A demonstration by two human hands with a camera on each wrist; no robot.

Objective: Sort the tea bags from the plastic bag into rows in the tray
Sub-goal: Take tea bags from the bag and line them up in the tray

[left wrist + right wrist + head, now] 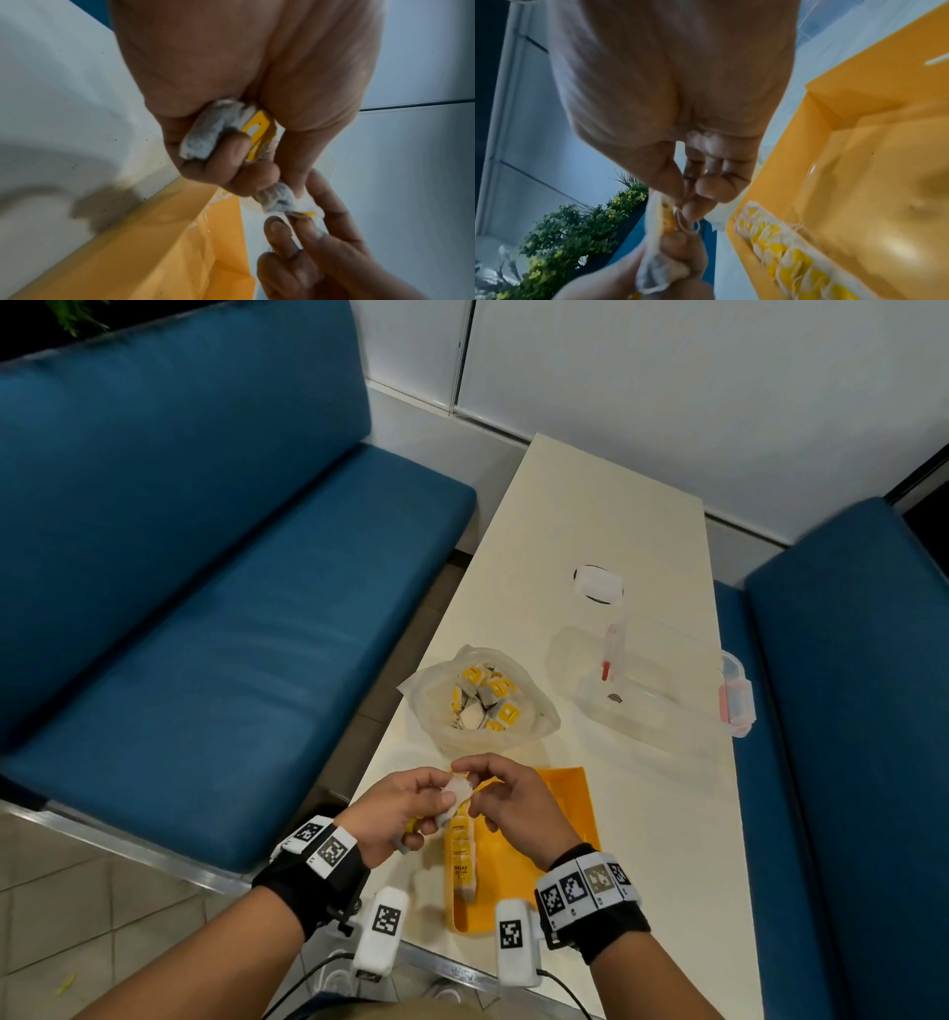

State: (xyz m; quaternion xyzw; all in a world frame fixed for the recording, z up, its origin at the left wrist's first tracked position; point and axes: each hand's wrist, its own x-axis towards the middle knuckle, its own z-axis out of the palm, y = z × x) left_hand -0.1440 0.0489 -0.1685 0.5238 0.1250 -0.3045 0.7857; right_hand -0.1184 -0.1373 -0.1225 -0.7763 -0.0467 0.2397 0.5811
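Note:
Over the near end of the yellow tray (567,806), my left hand (405,798) grips a small bunch of tea bags (205,132) in its curled fingers. One white tea bag (457,791) sticks out at its fingertips. My right hand (485,775) pinches that tea bag (282,200) by its yellow tag end (666,220). A row of tea bags (460,857) with yellow tags lies along the tray's left wall (782,248). The open plastic bag (480,701), holding several more tea bags, sits just beyond the tray.
The cream table (590,505) is narrow, with blue benches on the left (205,608) and right (847,711). A clear plastic box with pink clasps (662,680) stands at the right, and a small clear lid (598,582) lies farther back.

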